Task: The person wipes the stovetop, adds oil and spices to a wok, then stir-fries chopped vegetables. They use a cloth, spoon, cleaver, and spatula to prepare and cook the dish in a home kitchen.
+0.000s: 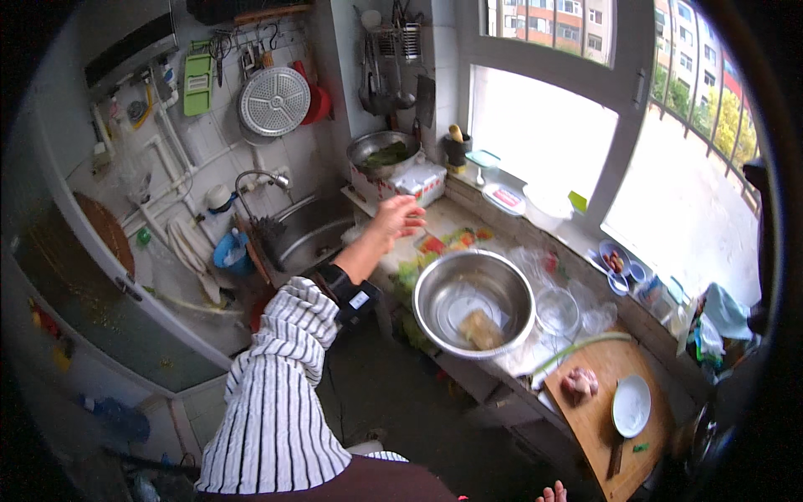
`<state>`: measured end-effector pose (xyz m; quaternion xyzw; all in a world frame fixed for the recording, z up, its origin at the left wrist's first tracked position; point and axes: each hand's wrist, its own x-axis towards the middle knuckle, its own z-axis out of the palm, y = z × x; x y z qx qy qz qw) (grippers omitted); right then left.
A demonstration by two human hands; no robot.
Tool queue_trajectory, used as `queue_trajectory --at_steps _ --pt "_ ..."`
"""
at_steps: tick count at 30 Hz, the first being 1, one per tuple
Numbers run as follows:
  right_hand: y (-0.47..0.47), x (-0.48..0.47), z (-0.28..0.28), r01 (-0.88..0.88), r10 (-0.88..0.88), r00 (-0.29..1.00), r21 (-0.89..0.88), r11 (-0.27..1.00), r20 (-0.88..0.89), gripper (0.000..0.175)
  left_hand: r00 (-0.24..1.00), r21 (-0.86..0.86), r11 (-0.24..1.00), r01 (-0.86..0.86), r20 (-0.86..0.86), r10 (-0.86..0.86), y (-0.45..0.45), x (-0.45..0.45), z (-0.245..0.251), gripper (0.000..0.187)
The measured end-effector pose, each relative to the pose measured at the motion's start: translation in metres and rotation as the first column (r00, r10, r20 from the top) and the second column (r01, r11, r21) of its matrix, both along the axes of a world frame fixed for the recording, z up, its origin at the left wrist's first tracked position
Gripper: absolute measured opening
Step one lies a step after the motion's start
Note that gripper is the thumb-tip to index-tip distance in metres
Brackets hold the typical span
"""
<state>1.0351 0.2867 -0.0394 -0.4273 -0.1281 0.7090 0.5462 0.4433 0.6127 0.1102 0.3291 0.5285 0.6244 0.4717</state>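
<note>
My left hand (399, 217) reaches out over the far end of the counter, in front of a white and red carton (421, 181). Its fingers are loosely apart and nothing shows in them. Nearer to me stands a large stainless steel basin (433, 336), with a pale brown, blurred lump (482, 331) in its bottom. Only the fingertips of my right hand (552, 493) show at the bottom edge, below a wooden cutting board (599, 427). On that board lie a piece of raw meat (579, 384), a white bowl (632, 406) and a knife, its dark handle (615, 459) showing.
A steel bowl of green leaves (390, 155) stands on the carton. Left of the counter is a sink (317, 235) with a curved faucet (260, 176). Beside the basin are a clear round container (558, 312) and a long green stalk (580, 346). Small dishes line the windowsill (580, 235).
</note>
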Motion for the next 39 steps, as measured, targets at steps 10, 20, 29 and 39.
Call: queue_trajectory --at_steps 10,20,29,39 --pt "0.115 -0.134 0.082 0.042 -0.028 0.954 -0.040 0.998 0.297 0.040 0.983 0.122 0.976 -0.179 -0.025 0.183 0.102 -0.190 0.064 0.027" --pt "0.174 -0.272 0.079 0.222 -0.241 0.888 0.094 0.970 0.393 0.042 0.864 0.350 0.882 -0.316 -0.278 0.419 0.261 -0.317 0.120 0.042" --pt "0.178 -0.382 0.095 0.419 -0.370 0.819 -0.017 0.908 0.439 0.042 0.678 0.338 0.888 -0.312 -0.575 0.458 0.401 -0.391 0.099 0.060" --pt "0.181 -0.415 0.096 0.427 -0.375 0.819 -0.023 0.904 0.434 0.044 0.542 0.302 0.894 -0.331 -0.715 0.442 0.408 -0.392 0.108 0.029"
